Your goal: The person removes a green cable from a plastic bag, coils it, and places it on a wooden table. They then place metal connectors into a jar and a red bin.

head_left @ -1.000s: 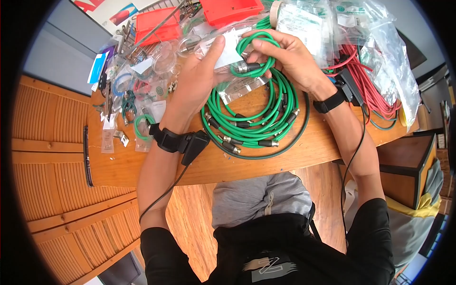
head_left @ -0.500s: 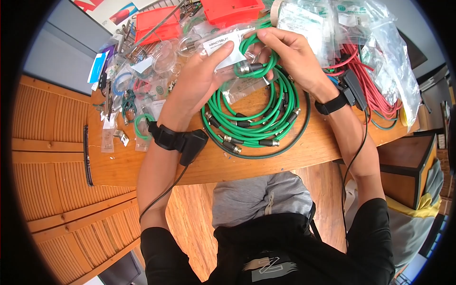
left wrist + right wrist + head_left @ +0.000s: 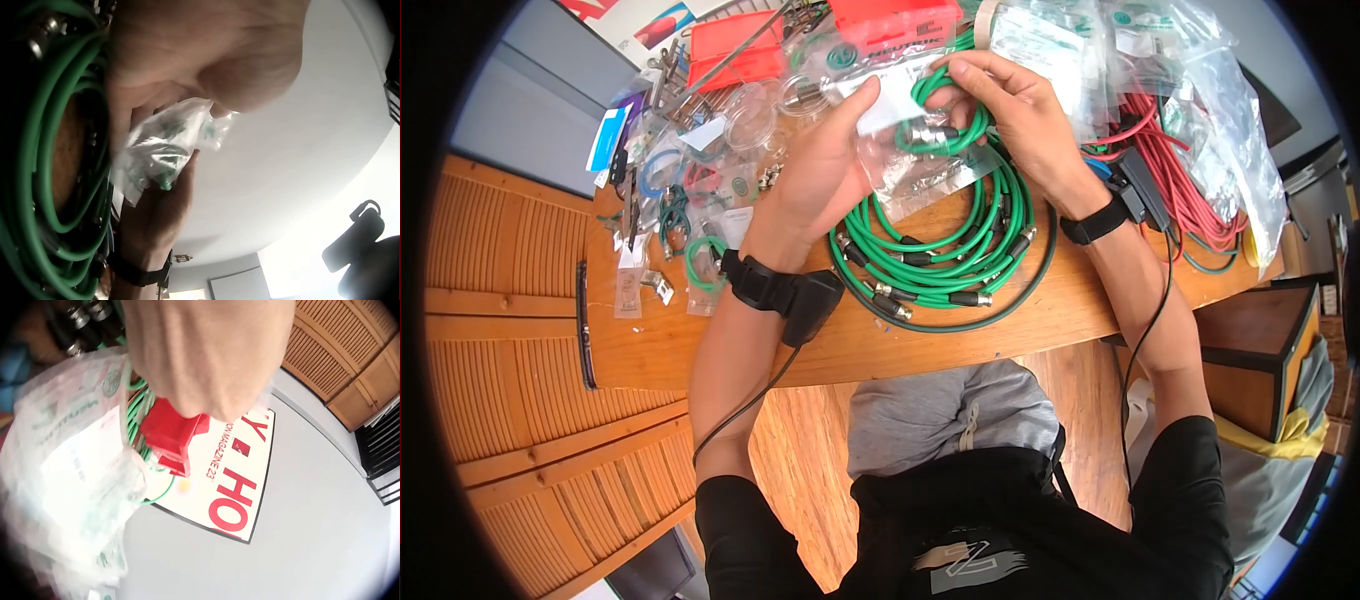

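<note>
In the head view, my left hand (image 3: 825, 160) holds a clear plastic bag (image 3: 910, 180) with a white label, thumb along its near side and the other fingers hidden behind. A small coil of green cable (image 3: 976, 128) is pinched at its top by my right hand (image 3: 1025, 110). Its metal-tipped connector (image 3: 925, 133) lies within the outline of the bag, seen through the plastic. The left wrist view shows crinkled plastic (image 3: 165, 147) with green behind it, between both hands. Below them, a larger coil of green cables (image 3: 920, 260) with black-and-silver connectors lies on the wooden table.
Bundled red cables (image 3: 1170, 180) and a pile of clear bags (image 3: 1045, 60) lie at the right. Red trays (image 3: 735, 50) stand at the back. Small bagged parts and tools crowd the left side, near a round clear container (image 3: 750, 115). The table's front edge (image 3: 820, 375) faces the person.
The bag's printed upper part has come up into view over the red tray. My right hand and the small coil have shifted slightly right, and more plastic now covers the connector.
</note>
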`<state>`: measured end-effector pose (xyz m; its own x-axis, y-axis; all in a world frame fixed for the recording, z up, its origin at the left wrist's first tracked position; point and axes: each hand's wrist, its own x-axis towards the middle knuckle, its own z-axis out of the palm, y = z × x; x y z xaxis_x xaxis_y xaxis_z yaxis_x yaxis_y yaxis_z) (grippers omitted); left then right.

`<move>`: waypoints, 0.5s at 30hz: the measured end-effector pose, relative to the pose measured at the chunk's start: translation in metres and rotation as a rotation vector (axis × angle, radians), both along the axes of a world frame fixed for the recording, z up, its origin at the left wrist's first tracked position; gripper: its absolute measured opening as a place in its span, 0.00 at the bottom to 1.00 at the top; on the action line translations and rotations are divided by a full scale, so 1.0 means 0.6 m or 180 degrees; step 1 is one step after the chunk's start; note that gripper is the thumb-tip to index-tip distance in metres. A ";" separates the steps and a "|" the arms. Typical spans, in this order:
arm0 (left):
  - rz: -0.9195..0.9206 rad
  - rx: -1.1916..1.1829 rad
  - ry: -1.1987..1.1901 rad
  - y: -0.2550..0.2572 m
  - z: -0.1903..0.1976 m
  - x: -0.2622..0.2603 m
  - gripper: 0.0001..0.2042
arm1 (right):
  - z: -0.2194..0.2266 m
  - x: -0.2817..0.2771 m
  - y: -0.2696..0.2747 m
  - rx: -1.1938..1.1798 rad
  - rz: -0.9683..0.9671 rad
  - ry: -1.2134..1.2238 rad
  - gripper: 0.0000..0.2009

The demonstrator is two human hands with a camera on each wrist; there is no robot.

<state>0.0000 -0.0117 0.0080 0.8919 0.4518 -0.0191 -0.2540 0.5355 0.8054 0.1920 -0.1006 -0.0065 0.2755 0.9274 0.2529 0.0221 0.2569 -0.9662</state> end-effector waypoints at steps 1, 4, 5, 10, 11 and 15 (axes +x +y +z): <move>0.0002 0.0065 -0.0041 -0.005 -0.003 0.004 0.23 | -0.003 -0.006 0.001 0.0050 -0.0090 0.0127 0.13; -0.0007 0.0182 -0.0114 -0.010 -0.011 0.013 0.26 | -0.005 -0.017 0.001 0.0223 -0.0252 0.0308 0.13; -0.0003 0.0167 -0.0097 -0.006 -0.012 0.008 0.25 | -0.004 -0.020 0.002 0.0295 -0.0219 0.0244 0.13; 0.0280 0.0096 -0.0139 0.009 -0.002 0.000 0.23 | 0.024 -0.016 -0.014 -0.0040 -0.0468 -0.0681 0.11; 0.0252 0.0123 -0.0140 0.009 0.001 -0.003 0.23 | 0.028 -0.008 -0.016 -0.0211 -0.0307 -0.0520 0.11; 0.0139 0.0063 -0.0099 0.004 0.009 -0.002 0.23 | 0.047 0.004 -0.026 -0.0659 0.0119 -0.0283 0.11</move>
<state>-0.0012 -0.0095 0.0133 0.8713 0.4904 0.0177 -0.3019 0.5073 0.8072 0.1947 -0.1163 0.0217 0.2253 0.9712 0.0778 0.1037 0.0554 -0.9931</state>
